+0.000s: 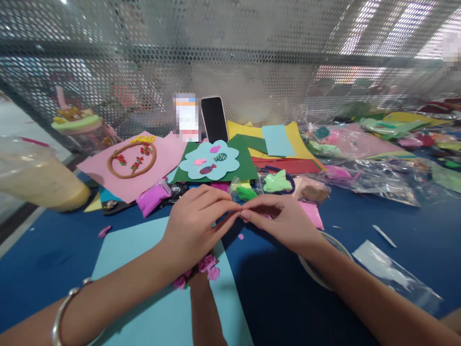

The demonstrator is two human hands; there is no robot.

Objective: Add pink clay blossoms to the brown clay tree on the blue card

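Observation:
My left hand [201, 221] and my right hand [281, 218] meet fingertip to fingertip above the blue table. Both are closed in a pinch, and whatever is between the fingers is too small to make out. Under my left forearm lies a light blue sheet [137, 254]. On it is a brown shape [203, 298] like a tree trunk, with pink clay flowers [209, 264] at its top, partly hidden by my left hand. A tiny pink clay scrap [241, 236] lies on the table just below my fingertips.
Behind my hands are a green sheet with a blue fish-decorated cloud [209, 163], clay packets [276, 181] and a propped phone [214, 119]. At left stand a pink sheet [129, 190] and a drink cup [39, 178]. A round rim [309, 274] shows under my right forearm.

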